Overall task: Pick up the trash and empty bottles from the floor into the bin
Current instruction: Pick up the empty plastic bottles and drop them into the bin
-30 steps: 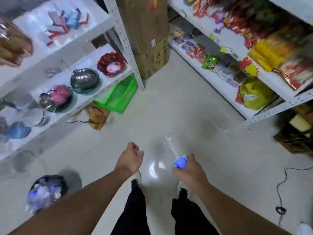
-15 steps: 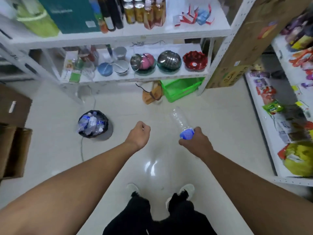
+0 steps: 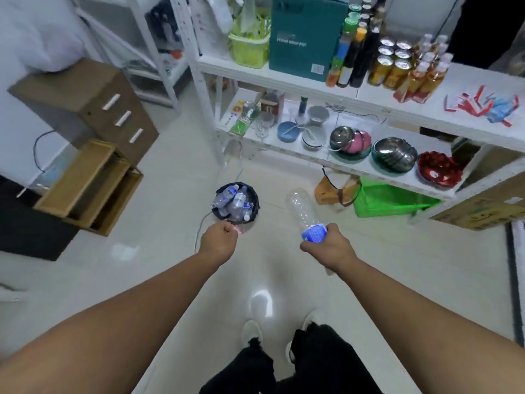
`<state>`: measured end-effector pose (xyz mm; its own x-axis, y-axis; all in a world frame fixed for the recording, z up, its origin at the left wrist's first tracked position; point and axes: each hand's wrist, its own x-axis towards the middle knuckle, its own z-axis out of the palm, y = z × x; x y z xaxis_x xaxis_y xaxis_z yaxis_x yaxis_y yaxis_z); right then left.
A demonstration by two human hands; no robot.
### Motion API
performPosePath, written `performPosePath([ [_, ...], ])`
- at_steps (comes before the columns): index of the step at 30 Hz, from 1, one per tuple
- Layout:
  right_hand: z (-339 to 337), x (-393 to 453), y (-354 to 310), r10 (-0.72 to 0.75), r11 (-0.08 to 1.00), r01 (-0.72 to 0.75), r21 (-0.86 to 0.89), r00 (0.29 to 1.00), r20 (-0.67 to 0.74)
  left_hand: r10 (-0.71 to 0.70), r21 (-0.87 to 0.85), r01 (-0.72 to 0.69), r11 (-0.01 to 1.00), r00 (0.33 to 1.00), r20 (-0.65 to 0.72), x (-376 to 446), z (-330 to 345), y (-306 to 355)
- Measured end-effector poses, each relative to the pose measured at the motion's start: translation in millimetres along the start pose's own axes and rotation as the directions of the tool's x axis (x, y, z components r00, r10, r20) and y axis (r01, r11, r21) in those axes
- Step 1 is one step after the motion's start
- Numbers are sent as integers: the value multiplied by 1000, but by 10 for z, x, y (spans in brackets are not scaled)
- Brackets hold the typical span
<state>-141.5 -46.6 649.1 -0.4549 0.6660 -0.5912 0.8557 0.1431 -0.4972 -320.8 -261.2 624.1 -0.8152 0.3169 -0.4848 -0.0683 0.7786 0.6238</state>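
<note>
My right hand grips a clear empty plastic bottle by its blue-labelled end, the bottle pointing up and away from me. A small round black bin stands on the floor ahead, filled with several crushed clear bottles. My left hand is closed in a fist just in front of the bin's near edge; nothing shows in it. The bottle hangs to the right of the bin, above bare floor.
A white shelf unit with bowls, jars and bottles runs along the far right. Under it sit a green crate and a brown bag. A drawer cabinet and open cardboard boxes stand left. A cable lies by the bin.
My view has swung left and the bin has come from the far left to just ahead of my left hand. The bottle stays in my right hand.
</note>
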Motion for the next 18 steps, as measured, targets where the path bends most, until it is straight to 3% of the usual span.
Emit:
performPosePath([
  [4, 242, 186, -406, -9, 1000, 7, 26, 996, 83, -65, -95, 55, 994, 992, -107, 122, -213, -227],
  [8, 437, 516, -723, 18, 997, -30, 64, 985, 171, -156, -271, 123, 955, 982, -106, 300, -342, -319],
  [18, 815, 2130, -1374, 112, 993, -117, -7, 932, 345, -425, -387, 362, 848, 901, -88, 1710, -226, -131],
])
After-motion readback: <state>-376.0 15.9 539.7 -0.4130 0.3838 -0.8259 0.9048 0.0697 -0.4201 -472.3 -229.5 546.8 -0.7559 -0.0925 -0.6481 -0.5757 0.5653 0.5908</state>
